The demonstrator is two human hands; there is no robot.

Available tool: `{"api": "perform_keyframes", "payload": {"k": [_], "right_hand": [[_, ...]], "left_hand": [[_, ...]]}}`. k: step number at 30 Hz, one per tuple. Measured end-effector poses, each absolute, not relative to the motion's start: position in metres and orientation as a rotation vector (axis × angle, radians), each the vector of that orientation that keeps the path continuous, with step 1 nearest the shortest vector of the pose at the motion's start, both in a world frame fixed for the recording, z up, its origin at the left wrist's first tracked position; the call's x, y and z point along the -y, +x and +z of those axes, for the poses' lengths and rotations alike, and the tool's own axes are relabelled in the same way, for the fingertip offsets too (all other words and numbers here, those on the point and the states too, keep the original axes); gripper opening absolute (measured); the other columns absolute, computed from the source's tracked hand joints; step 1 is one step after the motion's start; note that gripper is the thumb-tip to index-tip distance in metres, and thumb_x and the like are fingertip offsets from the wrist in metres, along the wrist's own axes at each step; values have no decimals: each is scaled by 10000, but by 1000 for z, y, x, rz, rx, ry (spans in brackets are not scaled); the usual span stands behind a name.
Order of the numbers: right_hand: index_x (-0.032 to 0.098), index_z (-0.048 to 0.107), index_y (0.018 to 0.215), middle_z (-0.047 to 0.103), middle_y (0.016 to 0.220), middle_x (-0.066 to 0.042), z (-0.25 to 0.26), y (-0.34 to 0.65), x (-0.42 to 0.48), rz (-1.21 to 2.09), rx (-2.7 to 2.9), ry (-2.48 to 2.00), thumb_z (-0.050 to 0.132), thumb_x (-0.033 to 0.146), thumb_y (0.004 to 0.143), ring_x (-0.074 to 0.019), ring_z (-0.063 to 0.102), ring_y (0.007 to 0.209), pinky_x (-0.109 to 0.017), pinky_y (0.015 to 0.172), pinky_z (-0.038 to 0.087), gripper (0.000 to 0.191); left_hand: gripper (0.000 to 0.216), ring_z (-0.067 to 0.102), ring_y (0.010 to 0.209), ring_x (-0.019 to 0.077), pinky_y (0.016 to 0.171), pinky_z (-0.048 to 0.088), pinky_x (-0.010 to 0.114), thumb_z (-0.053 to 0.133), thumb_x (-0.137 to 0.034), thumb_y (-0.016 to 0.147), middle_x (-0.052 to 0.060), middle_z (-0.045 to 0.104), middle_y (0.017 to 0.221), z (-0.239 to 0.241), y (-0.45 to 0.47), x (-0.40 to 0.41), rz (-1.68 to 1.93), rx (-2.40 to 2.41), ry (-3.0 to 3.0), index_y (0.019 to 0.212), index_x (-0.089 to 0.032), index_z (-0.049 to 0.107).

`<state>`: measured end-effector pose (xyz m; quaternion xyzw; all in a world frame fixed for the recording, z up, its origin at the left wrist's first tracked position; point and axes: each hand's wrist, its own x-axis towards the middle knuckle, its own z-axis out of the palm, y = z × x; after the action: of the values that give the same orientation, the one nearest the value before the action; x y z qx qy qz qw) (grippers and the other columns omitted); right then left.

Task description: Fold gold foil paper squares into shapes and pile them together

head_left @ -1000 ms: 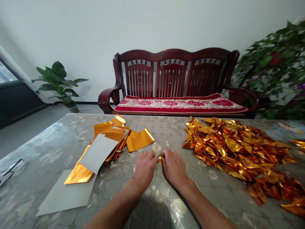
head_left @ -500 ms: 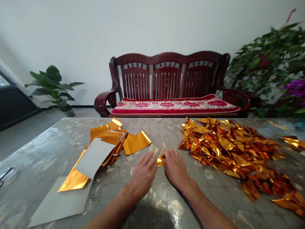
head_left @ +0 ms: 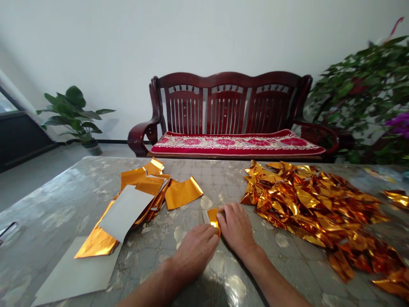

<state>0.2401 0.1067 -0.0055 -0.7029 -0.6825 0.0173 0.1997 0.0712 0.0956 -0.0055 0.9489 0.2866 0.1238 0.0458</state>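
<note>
A small sheet of gold foil paper (head_left: 212,216) lies on the table between my hands, its pale edge showing on the left. My left hand (head_left: 198,244) is closed with its fingers curled on the near edge of the sheet. On the right side, my right hand (head_left: 235,224) pinches the paper, fingers bent and thumb toward the foil. Part of the sheet is hidden under the fingers. To the left sits a loose stack of flat gold foil paper (head_left: 150,186) with a pale sheet (head_left: 127,212) on top. Right of my hands spreads a heap of folded gold foil pieces (head_left: 306,200).
The table (head_left: 153,268) has a glossy patterned cover. Beyond it stands a dark red wooden bench (head_left: 223,102) with a red floral cushion (head_left: 236,144). A potted plant (head_left: 76,113) is at the left; leafy plants (head_left: 364,85) fill the right. Another pale sheet (head_left: 79,273) lies at near left.
My left hand has drawn nearer to me, its fingers now curled rather than stretched out. More of the gold foil sheet shows between the hands. My right hand has hardly moved.
</note>
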Motion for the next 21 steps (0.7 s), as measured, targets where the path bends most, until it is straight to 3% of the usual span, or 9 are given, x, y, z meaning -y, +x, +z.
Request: {"api": "perform_keyframes", "payload": {"k": [9,17,21], "right_hand": [[199,616,989,609,1043,-78,-3,233,-112,60,1930,-1984,584,268,885,-242,524,1014,-341,876,381,129],[203,609,905,630,997,-66,3,233,-112,132,1950,-1983,539,225,896,-215,548,974,-311,848,386,75],[195,608,987,642,996,-69,5,232,-112,190,1941,-2026,516,233,912,-204,575,953,-300,814,394,124]], "left_hand": [[99,552,1161,214,1076,404,420,547,-233,941,27,652,1165,-8,67,-98,481,-904,2854,966,-225,643],[81,563,1168,221,1040,444,412,550,-215,939,38,663,1125,-11,69,-94,489,-903,2877,936,-211,631],[93,594,1099,210,975,475,381,522,-207,955,46,670,1071,-12,70,-92,507,-912,2874,935,-199,613]]}}
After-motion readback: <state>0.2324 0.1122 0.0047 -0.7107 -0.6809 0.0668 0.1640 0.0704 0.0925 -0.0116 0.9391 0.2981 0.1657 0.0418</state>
